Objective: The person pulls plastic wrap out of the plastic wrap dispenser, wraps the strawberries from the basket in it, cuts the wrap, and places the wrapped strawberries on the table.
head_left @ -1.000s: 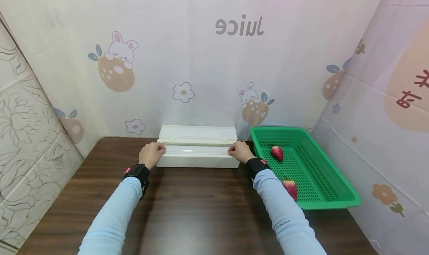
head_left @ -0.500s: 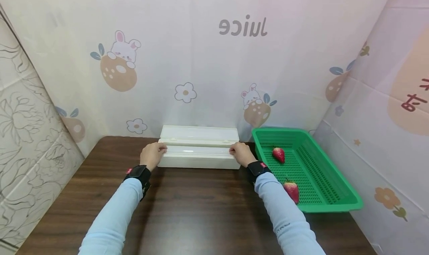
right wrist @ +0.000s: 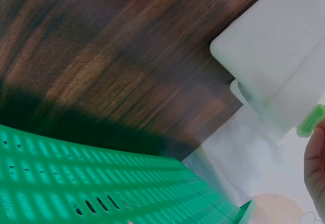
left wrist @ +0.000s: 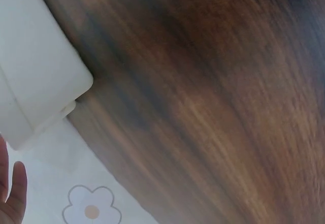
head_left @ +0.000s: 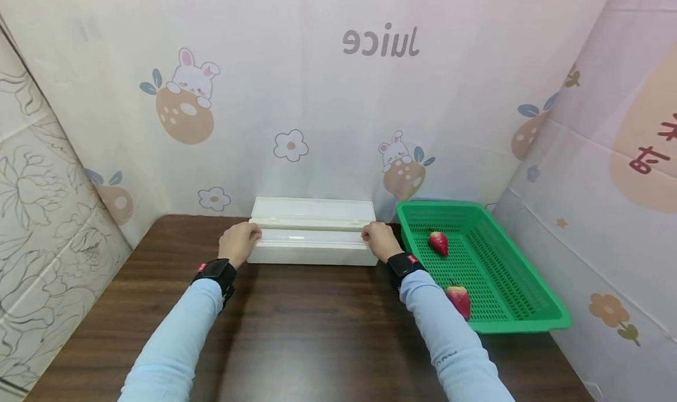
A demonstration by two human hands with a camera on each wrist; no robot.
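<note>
Change over the last second: slight. Your left hand [head_left: 238,244] and right hand [head_left: 382,241] keep their places at the two ends of the white box [head_left: 312,255]; the small drift across the head view reads as your head moving. Judgement: a steady hold, with no shift of the box so far.

Position: box near the back of the counter [head_left: 296,337], between your hands, lid [head_left: 314,208] raised behind it. Fingers of both hands appear curled, tips together, pinching the box at its upper ends; whether any thin film is caught there, cannot tell. Right wrist view: a small green piece [right wrist: 307,123] next to your right fingers, contact unclear. Green basket [head_left: 520,324] stands just beyond your right hand.
</note>
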